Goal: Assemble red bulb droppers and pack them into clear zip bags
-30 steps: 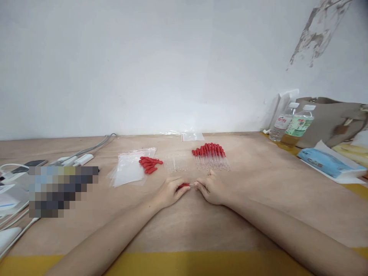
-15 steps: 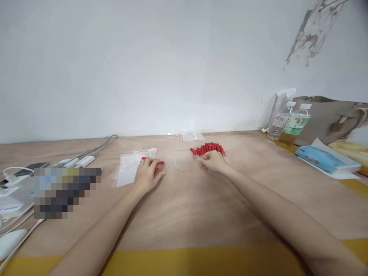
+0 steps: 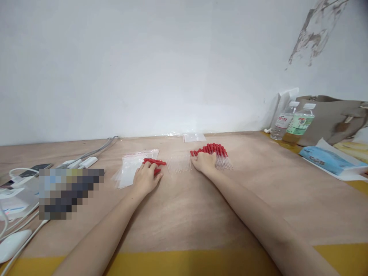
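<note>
My left hand [image 3: 146,177] rests on a small pile of loose red rubber bulbs [image 3: 155,161]. Its fingers are curved over them, with the thumb held apart. To its right lies a row of bare clear glass tubes [image 3: 178,163]. My right hand [image 3: 204,161] is at the right end of these tubes, beside a row of glass droppers with red bulbs [image 3: 214,147]. Its fingers are drawn together and bent down, and their tips are hidden, so I cannot make out what they hold. The right hand covers part of the dropper row.
Clear zip bags [image 3: 130,168] lie left of my left hand, and another zip bag [image 3: 194,137] lies by the wall. Cables and chargers [image 3: 87,162] sit at left. Drink bottles [image 3: 299,124], a tissue pack [image 3: 330,159] and a grey bag [image 3: 333,119] stand at right.
My right hand has moved left from the droppers' glass ends toward the bare tubes, uncovering more droppers on the right. My left hand has shifted slightly, showing more red bulbs.
</note>
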`<act>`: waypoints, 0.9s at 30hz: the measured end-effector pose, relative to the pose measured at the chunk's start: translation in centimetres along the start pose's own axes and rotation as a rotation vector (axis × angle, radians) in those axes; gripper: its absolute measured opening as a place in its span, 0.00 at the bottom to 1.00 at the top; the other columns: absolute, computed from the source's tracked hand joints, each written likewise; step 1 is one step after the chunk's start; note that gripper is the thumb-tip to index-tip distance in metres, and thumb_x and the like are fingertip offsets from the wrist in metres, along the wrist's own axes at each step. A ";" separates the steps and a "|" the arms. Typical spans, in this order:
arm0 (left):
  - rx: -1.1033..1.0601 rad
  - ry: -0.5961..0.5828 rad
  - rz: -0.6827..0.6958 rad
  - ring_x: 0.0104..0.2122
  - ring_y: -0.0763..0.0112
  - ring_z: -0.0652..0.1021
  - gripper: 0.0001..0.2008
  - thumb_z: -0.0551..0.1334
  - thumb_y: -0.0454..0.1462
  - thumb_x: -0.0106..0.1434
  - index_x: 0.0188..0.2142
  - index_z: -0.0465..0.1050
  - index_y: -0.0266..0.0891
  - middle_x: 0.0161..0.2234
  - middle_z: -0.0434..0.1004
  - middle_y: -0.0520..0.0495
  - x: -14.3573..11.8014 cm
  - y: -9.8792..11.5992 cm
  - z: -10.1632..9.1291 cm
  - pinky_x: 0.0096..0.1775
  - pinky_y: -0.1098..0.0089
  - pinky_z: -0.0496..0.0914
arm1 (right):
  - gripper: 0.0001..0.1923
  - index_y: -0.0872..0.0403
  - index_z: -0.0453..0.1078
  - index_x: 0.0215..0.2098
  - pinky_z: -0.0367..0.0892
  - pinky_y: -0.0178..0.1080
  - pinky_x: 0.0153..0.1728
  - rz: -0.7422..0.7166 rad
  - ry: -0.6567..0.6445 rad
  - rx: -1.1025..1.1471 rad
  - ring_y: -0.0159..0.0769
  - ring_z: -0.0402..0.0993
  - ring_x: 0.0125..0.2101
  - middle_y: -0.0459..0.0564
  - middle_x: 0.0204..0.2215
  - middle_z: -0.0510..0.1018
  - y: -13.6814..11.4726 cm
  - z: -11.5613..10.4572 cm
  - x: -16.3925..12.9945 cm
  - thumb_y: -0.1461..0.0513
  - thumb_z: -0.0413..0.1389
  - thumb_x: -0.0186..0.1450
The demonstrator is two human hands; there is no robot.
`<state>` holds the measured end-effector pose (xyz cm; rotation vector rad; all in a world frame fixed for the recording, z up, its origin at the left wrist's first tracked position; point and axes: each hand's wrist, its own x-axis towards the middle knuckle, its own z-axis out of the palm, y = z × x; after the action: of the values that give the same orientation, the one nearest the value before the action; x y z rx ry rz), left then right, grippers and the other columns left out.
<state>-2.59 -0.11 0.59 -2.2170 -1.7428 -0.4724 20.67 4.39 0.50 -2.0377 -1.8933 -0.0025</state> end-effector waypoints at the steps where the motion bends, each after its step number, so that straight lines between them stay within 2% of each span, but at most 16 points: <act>1: -0.009 -0.014 -0.012 0.37 0.59 0.69 0.10 0.56 0.42 0.57 0.35 0.68 0.38 0.37 0.67 0.43 0.0 0.0 0.1 0.37 0.62 0.65 | 0.19 0.57 0.70 0.30 0.46 0.46 0.42 -0.026 0.003 -0.003 0.42 0.71 0.33 0.56 0.28 0.76 -0.2 -0.1 -0.3 0.54 0.44 0.61; 5: -0.057 -0.053 -0.039 0.36 0.63 0.71 0.07 0.54 0.37 0.58 0.34 0.68 0.37 0.38 0.65 0.43 0.2 0.0 0.4 0.36 0.66 0.66 | 0.15 0.55 0.69 0.30 0.47 0.44 0.41 -0.117 -0.029 -0.027 0.40 0.70 0.32 0.53 0.28 0.76 -1.3 -0.1 -1.4 0.54 0.47 0.59; 8: -0.046 -0.055 -0.042 0.36 0.63 0.72 0.07 0.53 0.34 0.59 0.33 0.69 0.36 0.38 0.65 0.43 0.2 0.0 0.6 0.37 0.65 0.67 | 0.12 0.56 0.69 0.30 0.47 0.44 0.40 -0.100 -0.048 -0.048 0.40 0.71 0.32 0.54 0.29 0.76 -1.8 0.1 -1.9 0.57 0.48 0.59; 12: -0.021 -0.017 -0.033 0.35 0.62 0.72 0.08 0.53 0.35 0.59 0.34 0.68 0.34 0.38 0.65 0.41 0.3 0.1 0.8 0.36 0.63 0.68 | 0.14 0.58 0.69 0.33 0.48 0.45 0.39 -0.070 -0.061 -0.049 0.42 0.71 0.33 0.57 0.30 0.76 -1.7 0.2 -1.8 0.58 0.46 0.59; 20: 0.059 0.014 -0.035 0.31 0.63 0.72 0.11 0.49 0.36 0.60 0.30 0.68 0.35 0.36 0.65 0.42 0.3 0.3 0.9 0.32 0.64 0.68 | 0.12 0.58 0.70 0.30 0.49 0.47 0.40 -0.028 -0.110 -0.005 0.43 0.72 0.32 0.59 0.30 0.76 -1.8 0.1 -1.2 0.60 0.47 0.59; 23: 0.050 0.080 -0.020 0.34 0.59 0.72 0.11 0.49 0.37 0.60 0.29 0.67 0.36 0.35 0.66 0.41 0.2 0.7 0.6 0.33 0.62 0.67 | 0.12 0.58 0.70 0.30 0.51 0.47 0.40 -0.020 -0.116 0.031 0.44 0.72 0.33 0.58 0.30 0.76 -1.8 0.1 -1.1 0.60 0.47 0.59; 27: -0.167 0.197 0.113 0.38 0.60 0.70 0.07 0.50 0.35 0.60 0.30 0.65 0.37 0.34 0.68 0.42 -0.2 2.1 0.3 0.40 0.62 0.65 | 0.12 0.58 0.70 0.29 0.53 0.46 0.39 0.001 -0.112 0.083 0.45 0.72 0.33 0.58 0.30 0.76 -1.7 -0.4 -1.0 0.60 0.46 0.59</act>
<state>-0.53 -0.68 0.23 -2.2765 -1.5194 -0.8062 19.08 3.41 1.09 -2.0219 -1.9246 0.1902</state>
